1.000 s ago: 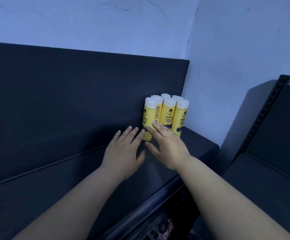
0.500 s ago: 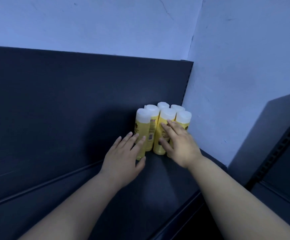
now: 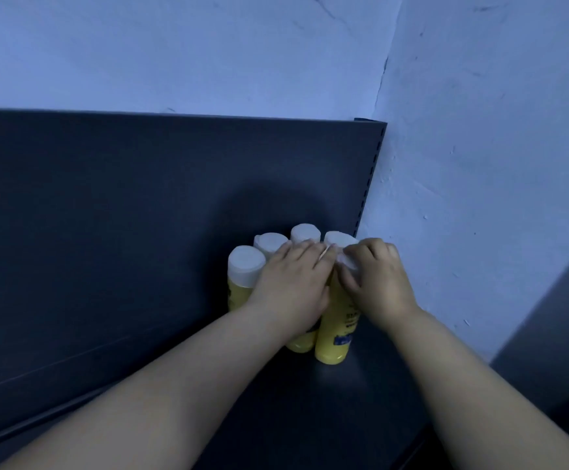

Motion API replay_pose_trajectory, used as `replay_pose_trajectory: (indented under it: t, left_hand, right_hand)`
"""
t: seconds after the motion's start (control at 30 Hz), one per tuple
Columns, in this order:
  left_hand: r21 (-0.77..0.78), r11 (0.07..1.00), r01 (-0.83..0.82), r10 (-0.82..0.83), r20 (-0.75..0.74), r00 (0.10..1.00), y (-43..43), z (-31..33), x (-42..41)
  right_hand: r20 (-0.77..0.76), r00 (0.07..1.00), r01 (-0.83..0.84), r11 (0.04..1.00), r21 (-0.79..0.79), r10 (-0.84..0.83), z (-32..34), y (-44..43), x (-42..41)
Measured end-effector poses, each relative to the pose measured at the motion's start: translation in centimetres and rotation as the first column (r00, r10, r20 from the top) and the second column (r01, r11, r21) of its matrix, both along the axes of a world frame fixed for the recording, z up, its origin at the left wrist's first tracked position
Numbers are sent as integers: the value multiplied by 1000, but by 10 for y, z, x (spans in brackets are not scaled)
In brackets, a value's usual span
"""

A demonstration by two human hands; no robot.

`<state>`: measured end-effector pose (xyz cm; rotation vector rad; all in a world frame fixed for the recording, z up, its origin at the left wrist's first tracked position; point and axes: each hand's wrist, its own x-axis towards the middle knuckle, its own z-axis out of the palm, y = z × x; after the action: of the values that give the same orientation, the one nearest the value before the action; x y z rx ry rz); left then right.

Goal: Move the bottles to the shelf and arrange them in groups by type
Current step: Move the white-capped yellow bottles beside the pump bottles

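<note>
Left hand point(image 3: 289, 286) lies flat-fingered over the caps, right hand point(image 3: 374, 279) curls round the cap of the nearest bottle point(image 3: 335, 334). These bottles point(image 3: 245, 266) — yellow, white-capped, smooth plastic — look light, rigid but tippy; I'd grab mid-body. They're clustered in the back right corner of the shelf point(image 3: 310, 401).

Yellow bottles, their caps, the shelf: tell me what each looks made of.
Yellow bottles: probably plastic, smooth and opaque, with printed labels.
Caps: white, likely plastic too, matte with flat tops.
Shelf: seemingly painted sheet metal, dark and matte. The slotted upright along its right edge suggests metal shop shelving.
</note>
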<state>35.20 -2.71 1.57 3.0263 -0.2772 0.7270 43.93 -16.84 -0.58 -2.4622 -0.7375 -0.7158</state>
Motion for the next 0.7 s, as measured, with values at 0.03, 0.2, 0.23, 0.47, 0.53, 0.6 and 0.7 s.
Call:
replay_pose_trajectory:
  t: [0.03, 0.2, 0.23, 0.47, 0.53, 0.6, 0.7]
  left_hand:
    - [19, 1000, -23, 23, -27, 999, -3, 1, 11]
    - [-5, 998, -57, 55, -136, 989, -13, 2, 48]
    - [-24, 998, -58, 54, -133, 990, -14, 1, 51]
    - [-119, 993, 16, -29, -108, 994, -6, 2, 54]
    - [-133, 990, 38, -55, -127, 990, -5, 3, 52]
    - [-150, 988, 47, -68, -139, 988, -4, 5, 51]
    - [-158, 987, 41, -74, -204, 976, -7, 10, 48]
  right_hand:
    - [60, 998, 6, 1000, 1, -6, 1, 3, 2]
    - [435, 900, 139, 929, -343, 26, 2, 11, 13]
    - [449, 893, 179, 897, -404, 24, 1, 10, 15]
    - [207, 978, 87, 953, -290, -27, 9, 9, 10]
    - [7, 996, 88, 987, -132, -88, 11, 7, 11]
    - [-119, 988, 91, 991, -97, -102, 10, 3, 13]
    - [-89, 995, 48, 999, 14, -46, 10, 0, 9]
